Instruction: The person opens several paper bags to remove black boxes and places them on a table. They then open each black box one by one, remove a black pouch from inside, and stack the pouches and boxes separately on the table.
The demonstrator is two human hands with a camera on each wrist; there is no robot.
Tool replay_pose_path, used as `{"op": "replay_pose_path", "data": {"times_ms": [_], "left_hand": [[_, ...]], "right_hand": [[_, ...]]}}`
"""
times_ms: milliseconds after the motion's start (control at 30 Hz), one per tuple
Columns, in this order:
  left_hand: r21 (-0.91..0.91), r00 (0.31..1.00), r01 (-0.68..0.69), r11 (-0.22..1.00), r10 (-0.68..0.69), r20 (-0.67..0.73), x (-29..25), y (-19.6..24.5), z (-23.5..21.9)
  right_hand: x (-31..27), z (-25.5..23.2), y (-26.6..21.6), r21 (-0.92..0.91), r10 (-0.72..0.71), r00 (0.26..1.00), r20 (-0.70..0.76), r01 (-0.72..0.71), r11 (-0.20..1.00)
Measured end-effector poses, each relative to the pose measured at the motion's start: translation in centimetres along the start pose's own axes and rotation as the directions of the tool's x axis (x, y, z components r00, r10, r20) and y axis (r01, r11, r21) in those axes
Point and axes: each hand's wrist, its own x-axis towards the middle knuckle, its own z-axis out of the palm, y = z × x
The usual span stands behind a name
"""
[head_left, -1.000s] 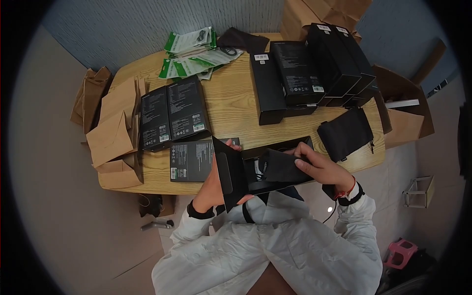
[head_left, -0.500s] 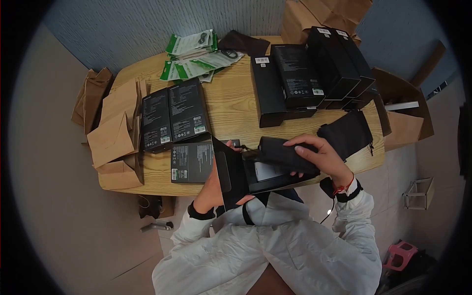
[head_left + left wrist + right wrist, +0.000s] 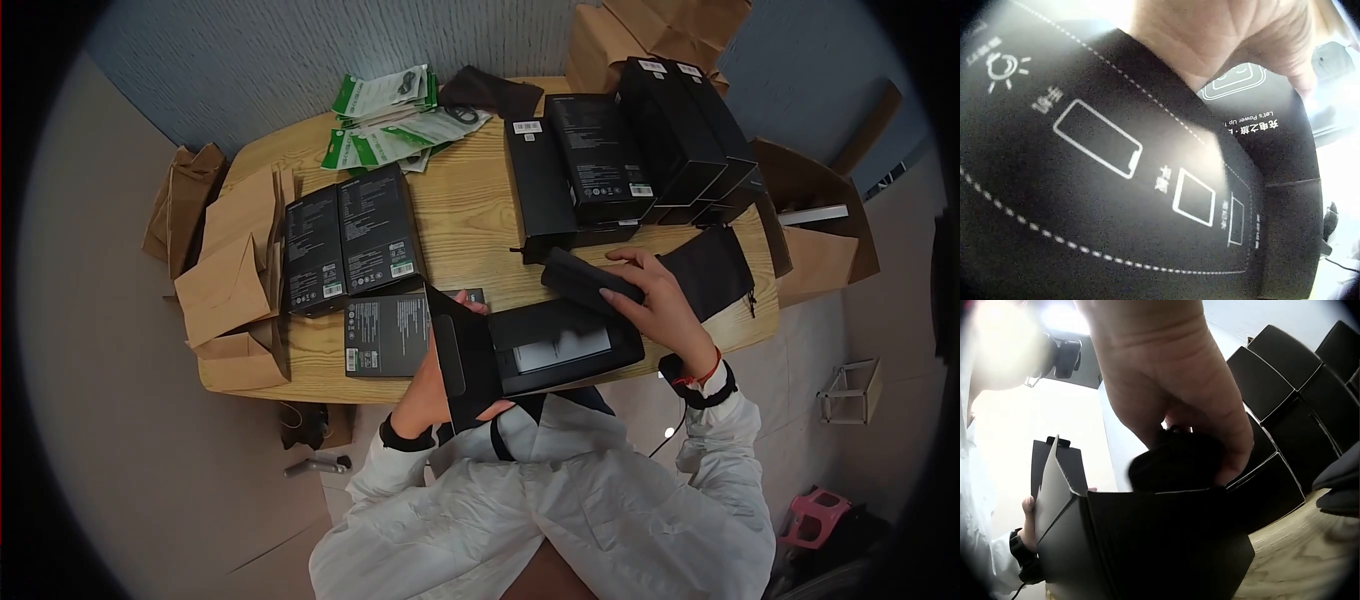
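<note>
My left hand holds an open black box near the front table edge, gripping it round the raised lid. White outline drawings of devices cover the dark printed panel in the left wrist view. Inside the box lies a pale, flat rectangular piece. Above the box's far side, my right hand grips a filled black drawstring pouch, thumb on the near face; its contents are hidden. The right wrist view has the pouch dark under the palm, just over the box wall.
A flat black pouch lies beyond my right hand. Several black boxes stand stacked at back right; more lie at left beside brown paper bags. Green-and-white cable packets and a dark cloth sit at the back.
My right hand has lifted the black pouch out of the box and moved it up towards the far side, uncovering the pale piece inside. My left hand keeps its hold on the box.
</note>
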Motion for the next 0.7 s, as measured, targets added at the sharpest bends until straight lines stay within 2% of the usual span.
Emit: {"op": "replay_pose_path", "data": {"times_ms": [33, 100, 233, 267, 300, 333, 400, 433, 500, 533, 600, 667, 700], "left_hand": [[-0.001, 1.000, -0.002, 1.000, 0.002, 0.002, 0.0, 0.0, 0.1], [-0.197, 0.994, 0.078, 0.977, -0.092, -0.065, -0.2, 0.0, 0.5], [-0.258, 0.989, 0.083, 0.962, -0.112, -0.098, -0.3, 0.0, 0.8], [-0.228, 0.990, 0.088, 0.970, -0.110, -0.083, -0.4, 0.0, 0.7], [-0.197, 0.992, 0.093, 0.976, -0.108, -0.068, -0.4, -0.1, 0.5], [-0.197, 0.992, 0.091, 0.976, -0.107, -0.068, -0.4, -0.2, 0.4], [-0.037, 0.996, 0.081, 0.996, -0.081, 0.025, -0.4, -0.5, 0.1], [-0.037, 0.997, 0.080, 0.996, -0.079, 0.025, -0.4, -0.5, 0.1], [-0.029, 0.994, 0.104, 0.994, -0.103, 0.034, -0.4, -0.4, 0.0], [-0.029, 0.994, 0.103, 0.994, -0.102, 0.034, -0.4, -0.2, 0.1], [-0.180, 0.993, 0.093, 0.979, -0.104, -0.055, -0.3, 0.2, 0.2], [-0.234, 0.990, 0.106, 0.966, -0.126, -0.071, -0.3, 0.6, 0.4], [-0.289, 0.985, 0.120, 0.950, -0.150, -0.083, -0.2, 0.7, 0.5]], "right_hand": [[0.0, -0.1, 0.2, -0.001, 0.001, 1.000, -0.003, -0.001, 1.000], [0.2, -0.8, 0.9, 0.109, 0.254, 0.956, 0.144, -0.271, 0.956], [-0.2, -0.8, 2.9, 0.153, 0.285, 0.955, 0.079, -0.295, 0.943], [0.2, -0.5, 2.5, 0.393, 0.286, 0.958, 0.034, -0.276, 0.877], [0.4, -0.5, 2.2, 0.608, 0.297, 0.955, -0.010, -0.230, 0.760], [0.5, -0.9, 2.2, 0.608, 0.296, 0.955, -0.011, -0.229, 0.761], [0.6, -2.0, 2.4, 0.670, 0.448, 0.854, 0.265, -0.497, 0.551], [0.6, -1.6, 1.9, 0.670, 0.447, 0.855, 0.264, -0.496, 0.553], [0.7, -0.4, 0.7, 0.465, 0.329, 0.944, 0.024, -0.302, 0.833], [0.6, -0.5, 1.2, 0.465, 0.329, 0.944, 0.023, -0.301, 0.833], [0.1, -1.0, 2.8, 0.438, 0.367, 0.924, 0.103, -0.374, 0.818], [-0.5, -2.0, 2.9, 0.638, 0.430, 0.899, -0.084, -0.283, 0.716], [-0.8, -2.4, 2.4, 0.708, 0.440, 0.863, -0.249, -0.148, 0.691]]}}
